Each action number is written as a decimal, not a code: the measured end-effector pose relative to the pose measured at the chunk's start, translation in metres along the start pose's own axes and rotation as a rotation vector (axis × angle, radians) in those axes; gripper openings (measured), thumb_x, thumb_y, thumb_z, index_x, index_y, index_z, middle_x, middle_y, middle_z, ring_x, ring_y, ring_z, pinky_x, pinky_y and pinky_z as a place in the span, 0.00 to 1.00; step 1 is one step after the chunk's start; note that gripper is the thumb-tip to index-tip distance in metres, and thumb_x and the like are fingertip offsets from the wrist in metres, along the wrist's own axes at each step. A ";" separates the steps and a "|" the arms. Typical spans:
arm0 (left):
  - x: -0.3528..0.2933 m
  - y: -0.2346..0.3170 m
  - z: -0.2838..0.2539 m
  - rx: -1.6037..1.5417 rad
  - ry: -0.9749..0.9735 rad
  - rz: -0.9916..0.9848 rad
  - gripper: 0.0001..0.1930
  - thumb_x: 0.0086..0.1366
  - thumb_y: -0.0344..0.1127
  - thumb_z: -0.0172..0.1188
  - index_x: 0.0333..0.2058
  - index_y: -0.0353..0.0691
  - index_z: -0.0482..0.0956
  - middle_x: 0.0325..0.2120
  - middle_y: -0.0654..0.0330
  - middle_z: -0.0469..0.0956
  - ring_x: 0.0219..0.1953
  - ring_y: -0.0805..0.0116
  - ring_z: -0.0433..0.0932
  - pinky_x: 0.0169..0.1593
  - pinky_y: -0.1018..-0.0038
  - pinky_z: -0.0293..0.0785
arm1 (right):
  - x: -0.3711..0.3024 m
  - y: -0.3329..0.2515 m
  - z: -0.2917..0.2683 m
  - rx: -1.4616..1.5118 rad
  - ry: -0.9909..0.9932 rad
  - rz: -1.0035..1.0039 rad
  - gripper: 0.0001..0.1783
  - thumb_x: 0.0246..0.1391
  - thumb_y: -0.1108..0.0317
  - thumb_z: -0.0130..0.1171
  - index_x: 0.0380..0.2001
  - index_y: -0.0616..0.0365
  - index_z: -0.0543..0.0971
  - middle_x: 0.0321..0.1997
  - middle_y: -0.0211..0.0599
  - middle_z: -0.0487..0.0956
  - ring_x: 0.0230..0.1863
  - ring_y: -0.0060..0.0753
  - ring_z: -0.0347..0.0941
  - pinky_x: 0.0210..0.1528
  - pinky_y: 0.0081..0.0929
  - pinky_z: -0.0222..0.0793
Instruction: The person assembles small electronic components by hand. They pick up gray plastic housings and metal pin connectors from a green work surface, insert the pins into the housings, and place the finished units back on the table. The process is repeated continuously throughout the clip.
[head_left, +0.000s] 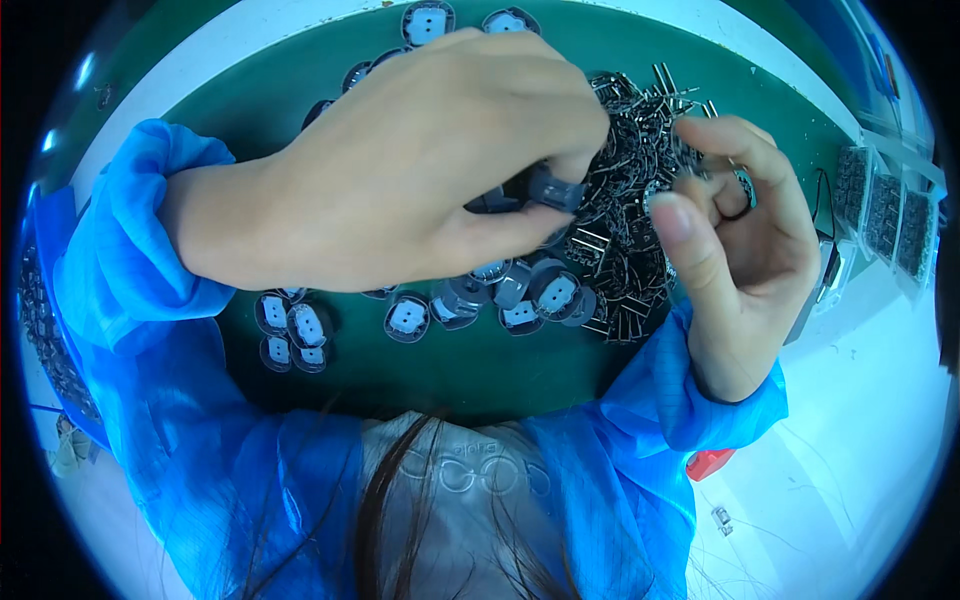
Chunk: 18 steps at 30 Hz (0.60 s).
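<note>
Pinching a grey housing (557, 190), the left hand (420, 170) hovers over a green mat (450, 375); the right hand (755, 235) curls half-open (hold unclear), clear boxes (888, 215) at right.

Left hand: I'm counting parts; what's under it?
Under the left hand, a dark grey housing shows in its grip; pale-faced housings lie past its lower edge. Anything directly underneath is covered.
</note>
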<state>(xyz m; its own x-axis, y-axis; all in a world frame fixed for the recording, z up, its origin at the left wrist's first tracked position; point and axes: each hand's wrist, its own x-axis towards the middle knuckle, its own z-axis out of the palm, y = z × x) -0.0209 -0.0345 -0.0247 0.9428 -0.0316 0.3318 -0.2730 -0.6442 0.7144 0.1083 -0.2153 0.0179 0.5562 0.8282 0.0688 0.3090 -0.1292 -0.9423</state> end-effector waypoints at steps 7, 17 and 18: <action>0.004 0.002 -0.011 -0.425 0.030 -0.166 0.15 0.51 0.26 0.74 0.34 0.38 0.75 0.40 0.58 0.81 0.35 0.73 0.78 0.36 0.79 0.72 | 0.003 -0.015 0.007 0.034 0.050 -0.038 0.30 0.51 0.70 0.69 0.57 0.69 0.73 0.29 0.24 0.70 0.30 0.14 0.62 0.33 0.12 0.54; 0.007 -0.012 -0.010 -0.368 0.020 -0.062 0.12 0.57 0.33 0.71 0.35 0.33 0.81 0.39 0.53 0.77 0.36 0.70 0.78 0.36 0.78 0.75 | 0.000 0.010 0.008 0.070 -0.187 -0.262 0.20 0.56 0.62 0.66 0.47 0.67 0.82 0.46 0.48 0.78 0.47 0.36 0.75 0.51 0.31 0.69; 0.007 -0.011 -0.008 -0.364 0.039 -0.058 0.12 0.57 0.34 0.70 0.36 0.33 0.81 0.40 0.52 0.78 0.36 0.69 0.79 0.37 0.77 0.76 | -0.001 0.008 0.010 0.024 -0.155 -0.256 0.18 0.57 0.63 0.65 0.44 0.66 0.84 0.47 0.48 0.77 0.47 0.37 0.74 0.52 0.32 0.68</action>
<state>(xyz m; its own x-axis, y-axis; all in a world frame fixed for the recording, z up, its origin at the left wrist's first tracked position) -0.0133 -0.0219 -0.0257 0.9526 0.0306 0.3026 -0.2762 -0.3295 0.9028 0.1025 -0.2113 0.0074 0.3372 0.9060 0.2557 0.4043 0.1059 -0.9085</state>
